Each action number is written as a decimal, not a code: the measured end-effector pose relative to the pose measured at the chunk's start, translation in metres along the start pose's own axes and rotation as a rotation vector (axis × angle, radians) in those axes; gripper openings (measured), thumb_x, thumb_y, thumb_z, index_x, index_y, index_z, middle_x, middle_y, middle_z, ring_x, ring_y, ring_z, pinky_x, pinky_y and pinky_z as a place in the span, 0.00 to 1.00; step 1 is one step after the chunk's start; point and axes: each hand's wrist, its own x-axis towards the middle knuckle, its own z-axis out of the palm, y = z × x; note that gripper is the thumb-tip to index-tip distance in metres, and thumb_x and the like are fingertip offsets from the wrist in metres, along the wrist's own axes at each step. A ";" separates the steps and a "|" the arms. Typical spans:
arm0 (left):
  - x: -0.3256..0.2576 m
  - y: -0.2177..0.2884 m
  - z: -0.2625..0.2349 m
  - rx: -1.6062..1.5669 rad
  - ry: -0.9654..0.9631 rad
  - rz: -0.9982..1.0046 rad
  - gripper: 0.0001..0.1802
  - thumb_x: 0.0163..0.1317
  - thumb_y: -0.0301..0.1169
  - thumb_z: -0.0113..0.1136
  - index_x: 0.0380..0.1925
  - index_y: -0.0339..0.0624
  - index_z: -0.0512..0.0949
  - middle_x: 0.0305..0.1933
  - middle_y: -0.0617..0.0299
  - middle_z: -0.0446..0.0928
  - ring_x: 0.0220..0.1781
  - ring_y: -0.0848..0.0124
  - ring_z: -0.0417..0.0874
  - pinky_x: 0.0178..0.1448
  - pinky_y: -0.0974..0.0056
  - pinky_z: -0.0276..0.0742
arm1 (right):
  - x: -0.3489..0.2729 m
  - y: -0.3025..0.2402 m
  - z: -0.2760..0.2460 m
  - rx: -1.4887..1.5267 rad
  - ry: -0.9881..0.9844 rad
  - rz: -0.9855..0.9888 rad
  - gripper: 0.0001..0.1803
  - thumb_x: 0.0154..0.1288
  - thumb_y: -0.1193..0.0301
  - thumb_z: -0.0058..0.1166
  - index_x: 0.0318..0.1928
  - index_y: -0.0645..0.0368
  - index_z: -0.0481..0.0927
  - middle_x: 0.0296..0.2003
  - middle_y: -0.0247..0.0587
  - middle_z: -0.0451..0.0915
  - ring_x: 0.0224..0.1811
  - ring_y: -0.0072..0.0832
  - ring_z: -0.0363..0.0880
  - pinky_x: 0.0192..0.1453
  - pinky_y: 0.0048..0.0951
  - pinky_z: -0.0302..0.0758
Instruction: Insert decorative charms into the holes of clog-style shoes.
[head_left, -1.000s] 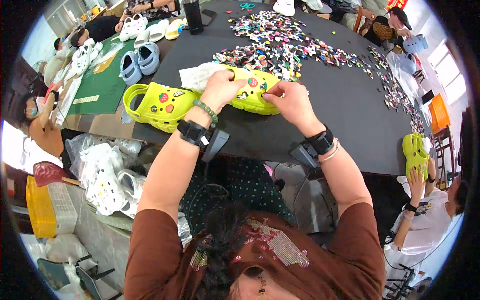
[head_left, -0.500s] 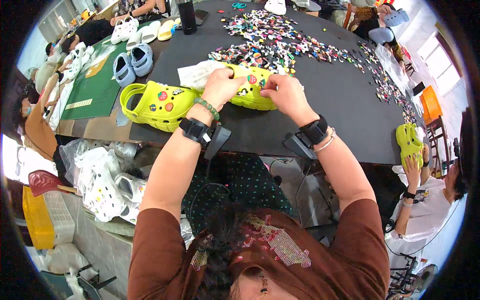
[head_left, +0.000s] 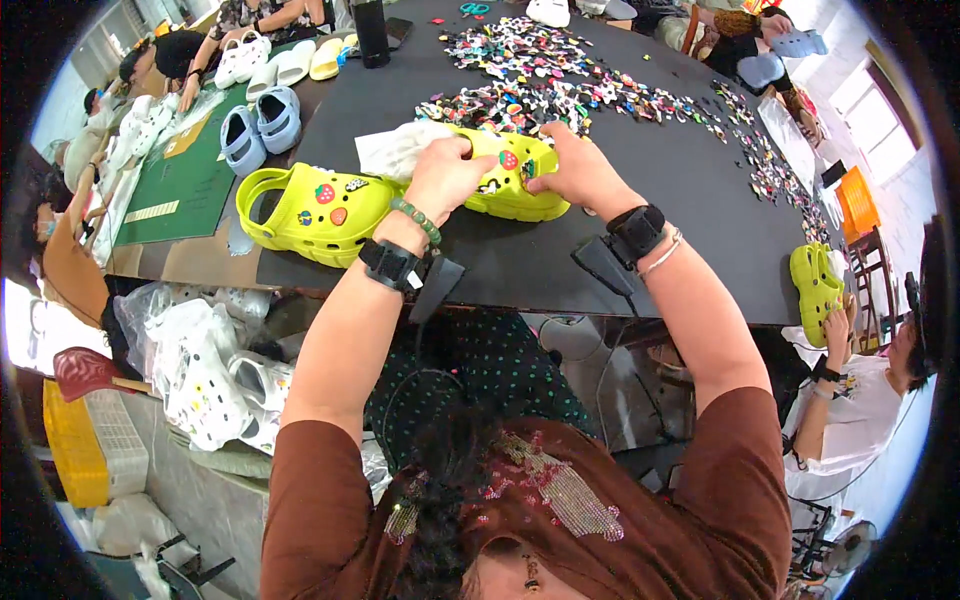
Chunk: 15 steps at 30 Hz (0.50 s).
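Note:
A lime-green clog (head_left: 515, 195) sits between my hands on the dark table, with a strawberry charm and other small charms on its upper. My left hand (head_left: 450, 172) grips its heel end, thumb along the top, beside white wrapping (head_left: 400, 148). Across the toe, my right hand (head_left: 580, 172) is closed, thumb pressed near a charm and fingers over the far side. To the left stands a second lime-green clog (head_left: 320, 215) bearing a strawberry and other charms, next to my left wrist.
Loose charms (head_left: 520, 75) spread in heaps over the table's far middle and right. Blue clogs (head_left: 262, 130), a green cutting mat (head_left: 180, 180) and a black bottle (head_left: 370, 35) stand left. A co-worker at right holds a lime-green clog (head_left: 818, 290). Bagged white clogs (head_left: 205, 380) lie below the table edge.
My right hand has shifted slightly right and spread from a pinch above the clog to a grip around its toe. The left hand keeps its hold.

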 end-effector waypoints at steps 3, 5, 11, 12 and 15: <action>-0.001 0.007 -0.003 0.064 -0.037 -0.024 0.14 0.55 0.36 0.67 0.30 0.33 0.81 0.27 0.58 0.81 0.29 0.71 0.79 0.34 0.64 0.72 | 0.008 0.002 -0.002 -0.065 -0.056 -0.040 0.41 0.43 0.61 0.74 0.56 0.59 0.68 0.43 0.59 0.81 0.49 0.53 0.79 0.53 0.43 0.75; -0.003 0.008 -0.004 0.080 -0.071 -0.048 0.10 0.58 0.32 0.66 0.32 0.34 0.81 0.29 0.64 0.80 0.29 0.78 0.77 0.33 0.69 0.71 | 0.011 0.000 -0.005 -0.095 -0.115 -0.075 0.41 0.41 0.60 0.74 0.55 0.60 0.68 0.43 0.58 0.81 0.49 0.51 0.79 0.52 0.43 0.75; -0.011 0.015 -0.002 -0.093 -0.075 -0.071 0.10 0.58 0.31 0.66 0.30 0.34 0.80 0.27 0.65 0.79 0.29 0.79 0.75 0.32 0.69 0.70 | 0.026 -0.009 -0.008 -0.215 -0.203 -0.116 0.44 0.38 0.59 0.76 0.53 0.62 0.66 0.42 0.58 0.79 0.48 0.52 0.78 0.51 0.43 0.75; -0.011 0.016 -0.004 -0.074 -0.081 -0.069 0.10 0.58 0.31 0.66 0.30 0.34 0.80 0.27 0.66 0.78 0.29 0.79 0.74 0.32 0.69 0.69 | 0.028 -0.010 -0.007 -0.265 -0.196 -0.139 0.44 0.38 0.59 0.77 0.53 0.62 0.65 0.41 0.59 0.79 0.48 0.52 0.78 0.51 0.43 0.75; -0.013 0.020 -0.005 -0.068 -0.089 -0.081 0.10 0.58 0.32 0.67 0.28 0.35 0.79 0.26 0.67 0.77 0.28 0.80 0.72 0.31 0.69 0.68 | 0.023 -0.023 -0.007 -0.326 -0.181 -0.127 0.47 0.37 0.59 0.77 0.54 0.63 0.62 0.44 0.60 0.77 0.48 0.54 0.78 0.52 0.46 0.76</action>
